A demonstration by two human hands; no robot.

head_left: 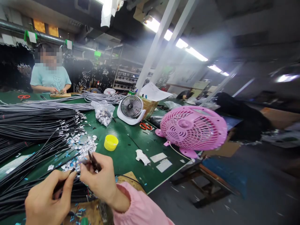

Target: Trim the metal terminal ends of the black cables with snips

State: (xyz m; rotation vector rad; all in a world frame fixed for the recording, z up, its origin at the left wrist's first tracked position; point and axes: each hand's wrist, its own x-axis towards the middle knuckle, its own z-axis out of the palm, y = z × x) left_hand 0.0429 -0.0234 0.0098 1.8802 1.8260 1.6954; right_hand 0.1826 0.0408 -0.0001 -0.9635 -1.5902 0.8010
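Note:
My left hand [47, 197] pinches the end of a black cable [61, 184] near the bottom left. My right hand [100, 178], in a pink sleeve, holds a small dark tool [93, 161] close to that cable end. Both hands hover over a thick bundle of black cables [35, 131] lying on the green table [126, 153]. Scraps of foil and blue insulation [81, 145] are scattered just beyond my fingers.
A yellow cap [111, 142], a bag of small parts [103, 112], a white fan [131, 108], red scissors [145, 126] and a pink fan [191, 128] stand on the table. Another person in a light blue shirt [50, 78] works at the far left.

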